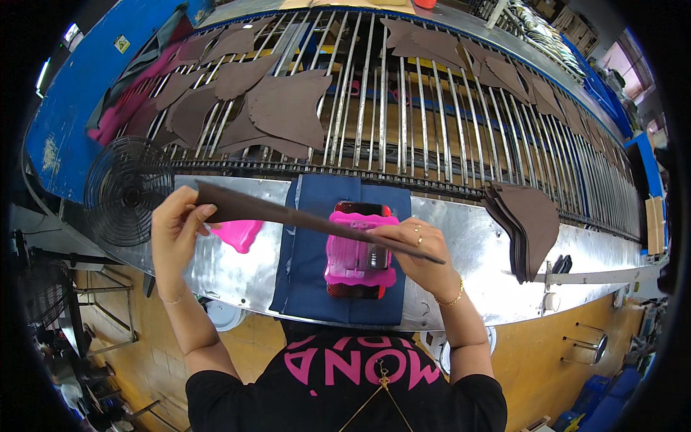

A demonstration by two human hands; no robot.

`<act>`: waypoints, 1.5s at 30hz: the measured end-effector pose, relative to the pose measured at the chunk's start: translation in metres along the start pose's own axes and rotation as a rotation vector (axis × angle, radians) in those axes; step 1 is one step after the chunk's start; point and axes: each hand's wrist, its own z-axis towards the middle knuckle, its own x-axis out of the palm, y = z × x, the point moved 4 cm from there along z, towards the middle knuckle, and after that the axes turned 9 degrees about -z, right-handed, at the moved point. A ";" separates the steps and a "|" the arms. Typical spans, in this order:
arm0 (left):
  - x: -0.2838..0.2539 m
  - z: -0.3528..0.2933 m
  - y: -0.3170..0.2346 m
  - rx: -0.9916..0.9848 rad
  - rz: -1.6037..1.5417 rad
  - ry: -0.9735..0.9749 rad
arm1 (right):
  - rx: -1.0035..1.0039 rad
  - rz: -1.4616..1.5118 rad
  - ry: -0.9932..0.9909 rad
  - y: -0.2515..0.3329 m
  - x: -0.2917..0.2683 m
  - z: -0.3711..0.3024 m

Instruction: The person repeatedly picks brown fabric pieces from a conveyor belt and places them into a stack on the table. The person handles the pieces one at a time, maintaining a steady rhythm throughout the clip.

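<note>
Both hands are raised above a metal ledge, stretching a dark brown cut piece of sheet material (281, 214) between them. It is seen almost edge-on. My left hand (176, 223) pinches its left end between thumb and fingers. At the other end, my right hand (421, 255) grips it with the thumb on top. Under the piece lies a bright pink, wavy-edged plastic object (342, 263) on something black and red, both resting on a folded navy cloth (309, 288). A flat pink shape (239, 234) lies near my left hand, partly covered by the brown piece.
Beyond the ledge (475, 288) runs a conveyor of metal rods (367, 108) carrying many brown cut pieces (284, 108). A stack of brown pieces (533, 223) overhangs at the right. A round wire fan guard (129, 194) stands at the left, beside a blue machine panel (65, 137).
</note>
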 end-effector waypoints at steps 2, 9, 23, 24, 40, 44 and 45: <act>0.013 -0.004 0.009 0.047 -0.016 0.040 | 0.034 -0.092 0.023 -0.008 -0.006 -0.012; 0.112 0.010 0.009 0.021 0.132 0.474 | 0.330 -0.152 -0.018 -0.055 -0.039 -0.091; 0.225 0.035 -0.035 0.531 0.134 0.604 | 0.754 0.248 -0.724 -0.091 -0.170 -0.174; 0.214 0.039 -0.037 0.481 0.103 0.536 | 0.797 0.239 -0.764 -0.096 -0.166 -0.159; 0.054 -0.018 0.043 -0.202 -0.194 -0.264 | 0.846 0.001 -0.143 -0.309 0.011 0.003; 0.059 -0.016 0.049 -0.160 -0.251 -0.263 | 0.863 -0.382 -0.363 -0.233 -0.048 -0.020; 0.064 -0.013 0.047 -0.133 -0.245 -0.261 | 0.907 -0.476 -0.403 -0.232 -0.072 -0.043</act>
